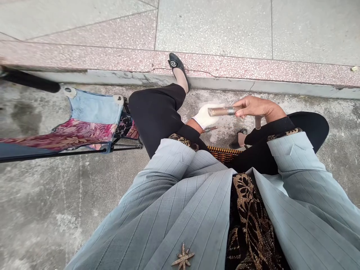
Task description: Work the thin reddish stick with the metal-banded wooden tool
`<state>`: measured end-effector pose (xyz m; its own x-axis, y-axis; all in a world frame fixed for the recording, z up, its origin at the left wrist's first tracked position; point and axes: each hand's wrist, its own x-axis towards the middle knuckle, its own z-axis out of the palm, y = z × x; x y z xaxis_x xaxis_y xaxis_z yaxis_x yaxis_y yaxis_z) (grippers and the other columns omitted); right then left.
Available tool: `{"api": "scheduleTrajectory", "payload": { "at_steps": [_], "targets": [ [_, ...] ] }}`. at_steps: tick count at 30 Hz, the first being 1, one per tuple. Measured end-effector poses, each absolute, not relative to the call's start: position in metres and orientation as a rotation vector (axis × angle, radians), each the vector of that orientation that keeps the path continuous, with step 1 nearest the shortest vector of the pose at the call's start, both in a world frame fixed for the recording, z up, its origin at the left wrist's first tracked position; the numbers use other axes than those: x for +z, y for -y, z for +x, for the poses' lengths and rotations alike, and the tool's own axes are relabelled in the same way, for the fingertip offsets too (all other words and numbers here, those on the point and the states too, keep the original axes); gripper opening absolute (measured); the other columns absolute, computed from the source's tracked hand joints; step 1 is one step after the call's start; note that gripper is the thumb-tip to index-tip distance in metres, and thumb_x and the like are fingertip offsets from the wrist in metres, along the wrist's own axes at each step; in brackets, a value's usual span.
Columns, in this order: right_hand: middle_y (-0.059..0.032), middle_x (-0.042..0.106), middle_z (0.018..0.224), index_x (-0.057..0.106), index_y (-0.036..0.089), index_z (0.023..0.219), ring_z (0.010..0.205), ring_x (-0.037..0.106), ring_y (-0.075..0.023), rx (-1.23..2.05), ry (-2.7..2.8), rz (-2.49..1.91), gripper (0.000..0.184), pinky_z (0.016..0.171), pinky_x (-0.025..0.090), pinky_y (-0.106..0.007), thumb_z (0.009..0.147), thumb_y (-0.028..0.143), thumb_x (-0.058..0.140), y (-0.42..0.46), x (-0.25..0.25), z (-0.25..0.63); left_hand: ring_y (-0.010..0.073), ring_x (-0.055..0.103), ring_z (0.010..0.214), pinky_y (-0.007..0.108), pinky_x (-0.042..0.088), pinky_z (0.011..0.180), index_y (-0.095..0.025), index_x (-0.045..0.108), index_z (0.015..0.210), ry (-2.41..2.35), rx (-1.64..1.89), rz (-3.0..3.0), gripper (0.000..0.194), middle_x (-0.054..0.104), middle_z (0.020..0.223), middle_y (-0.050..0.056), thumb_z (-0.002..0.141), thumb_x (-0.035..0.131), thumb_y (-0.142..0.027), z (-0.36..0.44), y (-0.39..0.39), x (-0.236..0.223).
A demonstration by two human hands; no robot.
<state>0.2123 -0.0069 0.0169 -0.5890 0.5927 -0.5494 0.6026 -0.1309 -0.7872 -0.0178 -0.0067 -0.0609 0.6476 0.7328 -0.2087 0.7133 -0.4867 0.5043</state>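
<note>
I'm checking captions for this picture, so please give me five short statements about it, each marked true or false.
1. The left hand wears a white glove. True.
2. The right hand wears a glove too. False: it is bare.
3. The right hand holds a brownish rod wound with wire. True.
4. The shoes are white. False: both shoes in view are black.
5. A star-shaped brooch sits on the grey-blue jacket. True.
</note>
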Motion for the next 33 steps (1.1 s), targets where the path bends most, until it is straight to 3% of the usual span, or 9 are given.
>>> {"api": "scheduleTrajectory", "payload": {
  "at_steps": [5, 8, 12, 16, 21, 26, 30, 33],
  "targets": [
    [-0.0015, 0.067, 0.079, 0.076, 0.018, 0.093, 0.069, 0.056, -0.0151, -2.069, -2.043, 1.764, 0.026, 0.069, 0.049, -0.029, 0.081, 0.040, 0.082, 0.007, 0.012, 0.214, 0.0246, 0.074, 0.099, 0.031, 0.054, 0.087, -0.014, 0.076, 0.122, -1.088, -0.167, 2.323, 0.041, 0.079, 0.109, 0.012, 0.108, 0.044, -0.035, -0.013, 0.017, -0.065],
    [-0.0007, 0.063, 0.074, 0.071, 0.017, 0.087, 0.068, 0.055, -0.0148, -1.979, -2.050, 1.871, 0.017, 0.068, 0.048, -0.028, 0.084, 0.033, 0.077, 0.005, 0.004, 0.213, 0.0244, 0.074, 0.102, 0.033, 0.052, 0.091, -0.018, 0.075, 0.126, -1.077, -0.264, 2.304, 0.042, 0.080, 0.115, 0.013, 0.109, 0.042, -0.037, -0.011, 0.021, -0.066],
    [-0.0009, 0.061, 0.072, 0.074, 0.015, 0.093, 0.071, 0.058, -0.0168, -1.510, -2.098, 1.989, 0.014, 0.071, 0.046, -0.030, 0.090, 0.028, 0.071, 0.002, -0.002, 0.207, 0.0237, 0.074, 0.100, 0.033, 0.051, 0.091, -0.021, 0.077, 0.123, -1.073, -0.263, 2.337, 0.039, 0.081, 0.111, 0.012, 0.109, 0.045, -0.038, -0.010, 0.021, -0.067],
    [-0.0082, 0.072, 0.090, 0.080, 0.012, 0.108, 0.087, 0.066, -0.0231, -0.916, -2.126, 1.880, 0.024, 0.075, 0.043, -0.032, 0.096, 0.031, 0.070, 0.001, -0.004, 0.196, 0.0259, 0.076, 0.105, 0.035, 0.052, 0.090, -0.020, 0.078, 0.122, -1.048, -0.300, 2.450, 0.040, 0.081, 0.115, 0.013, 0.109, 0.045, -0.039, -0.008, 0.024, -0.065],
    [-0.0180, 0.077, 0.116, 0.081, 0.014, 0.122, 0.107, 0.070, -0.0325, -0.678, -2.034, 1.621, 0.032, 0.079, 0.046, -0.036, 0.101, 0.034, 0.069, 0.004, -0.009, 0.183, 0.0303, 0.077, 0.104, 0.036, 0.051, 0.083, -0.018, 0.076, 0.130, -1.050, -0.333, 2.530, 0.042, 0.081, 0.111, 0.017, 0.108, 0.045, -0.037, -0.009, 0.027, -0.058],
    [-0.0127, 0.079, 0.108, 0.084, 0.018, 0.116, 0.096, 0.071, -0.0280, -0.913, -1.954, 1.375, 0.025, 0.076, 0.046, -0.035, 0.096, 0.030, 0.075, 0.009, -0.015, 0.180, 0.0294, 0.076, 0.096, 0.035, 0.045, 0.076, -0.017, 0.080, 0.115, -0.945, -0.268, 2.613, 0.038, 0.079, 0.099, 0.015, 0.106, 0.050, -0.038, -0.016, 0.022, -0.058],
    [-0.0021, 0.071, 0.075, 0.084, 0.021, 0.103, 0.071, 0.064, -0.0188, -1.501, -1.895, 1.175, 0.022, 0.073, 0.047, -0.032, 0.091, 0.038, 0.079, 0.009, -0.009, 0.196, 0.0247, 0.073, 0.094, 0.032, 0.044, 0.076, -0.018, 0.077, 0.116, -0.922, -0.165, 2.548, 0.036, 0.079, 0.104, 0.011, 0.107, 0.047, -0.035, -0.024, 0.009, -0.061],
    [0.0001, 0.068, 0.075, 0.080, 0.020, 0.104, 0.066, 0.059, -0.0149, -1.959, -1.990, 1.112, 0.037, 0.068, 0.048, -0.029, 0.088, 0.053, 0.081, 0.009, 0.008, 0.211, 0.0206, 0.071, 0.096, 0.028, 0.047, 0.079, -0.013, 0.074, 0.120, -0.966, -0.173, 2.337, 0.038, 0.078, 0.110, 0.011, 0.109, 0.040, -0.028, -0.026, 0.001, -0.063]
  ]
}}
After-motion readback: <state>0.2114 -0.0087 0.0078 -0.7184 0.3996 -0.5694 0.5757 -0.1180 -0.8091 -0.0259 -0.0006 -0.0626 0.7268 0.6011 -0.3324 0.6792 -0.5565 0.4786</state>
